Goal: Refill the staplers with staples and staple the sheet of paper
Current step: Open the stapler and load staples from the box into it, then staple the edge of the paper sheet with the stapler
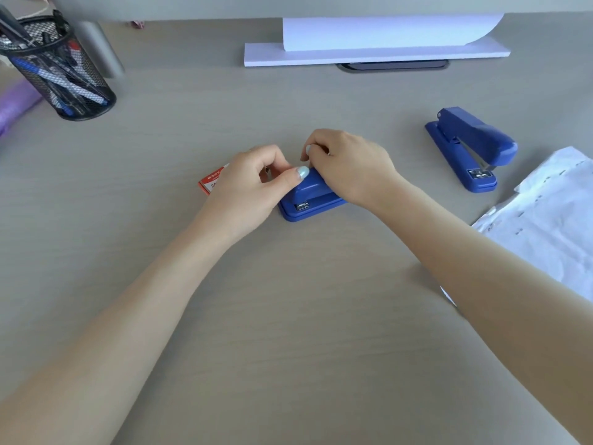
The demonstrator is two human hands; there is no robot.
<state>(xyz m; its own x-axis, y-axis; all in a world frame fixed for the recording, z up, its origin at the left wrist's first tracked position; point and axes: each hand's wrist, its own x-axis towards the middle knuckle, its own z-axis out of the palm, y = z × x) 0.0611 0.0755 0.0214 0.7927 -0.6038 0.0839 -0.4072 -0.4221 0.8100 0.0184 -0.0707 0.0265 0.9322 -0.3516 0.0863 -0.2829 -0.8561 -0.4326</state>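
A blue stapler (309,197) lies in the middle of the desk, its front end toward me. My left hand (253,187) holds its top from the left, thumb on the blue cover. My right hand (349,165) rests on the rear of the same stapler, fingers curled over it. A red and white staple box (210,183) lies just behind my left hand, mostly hidden. A second blue stapler (468,146) sits shut at the right. Crumpled white paper sheets (552,220) lie at the right edge.
A black mesh pen holder (61,69) with pens stands at the far left, next to a purple object (16,104). A white stack of paper (375,53) with a curled sheet lies at the back, over a dark slot in the grey desk (288,316).
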